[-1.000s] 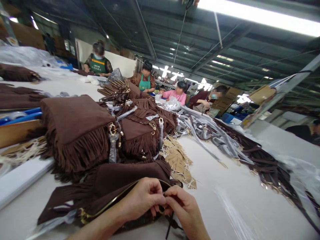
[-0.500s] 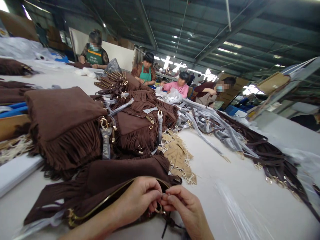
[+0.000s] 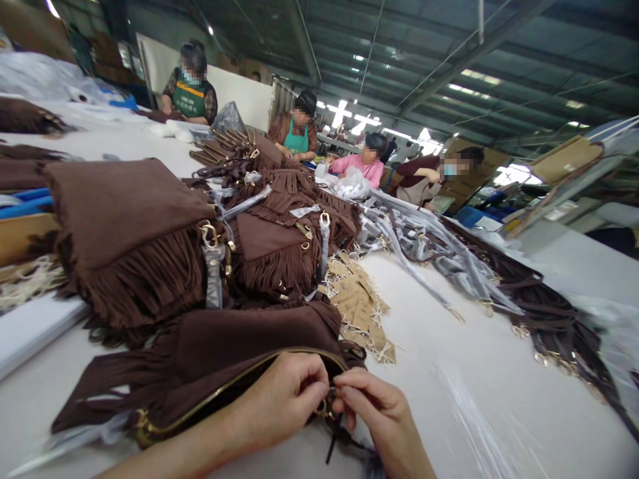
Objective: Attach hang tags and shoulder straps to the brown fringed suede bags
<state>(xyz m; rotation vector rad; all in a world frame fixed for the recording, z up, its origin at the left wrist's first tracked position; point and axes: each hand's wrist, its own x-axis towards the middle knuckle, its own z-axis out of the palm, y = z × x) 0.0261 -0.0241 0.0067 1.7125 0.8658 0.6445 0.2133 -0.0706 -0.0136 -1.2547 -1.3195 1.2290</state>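
Observation:
A brown fringed bag (image 3: 249, 336) lies in front of me with its brass zipper (image 3: 219, 392) unzipped. My left hand (image 3: 294, 386) and my right hand (image 3: 372, 402) meet at the bag's right end, thumb and fingers of each pinched together. Between and just below the fingertips is a small gold ring clasp (image 3: 323, 406). Whatever the fingertips themselves grip is too small and too covered to name. A dark cord (image 3: 332, 442) hangs below my right hand. My left forearm crosses the front of the bag.
Stacked brown fringed bags (image 3: 130, 233) stand behind, beside a heap of kraft paper tags (image 3: 357, 299) with white strings. Plastic-wrapped straps (image 3: 424, 246) and dark straps (image 3: 554, 313) spread over the right. Thin clear strips (image 3: 469, 419) lie near my right hand. Several people work beyond the table.
The view has shifted slightly. Both hands stay pinched at the bag's right end, with the fingertips a little further apart and the right fingers slightly turned.

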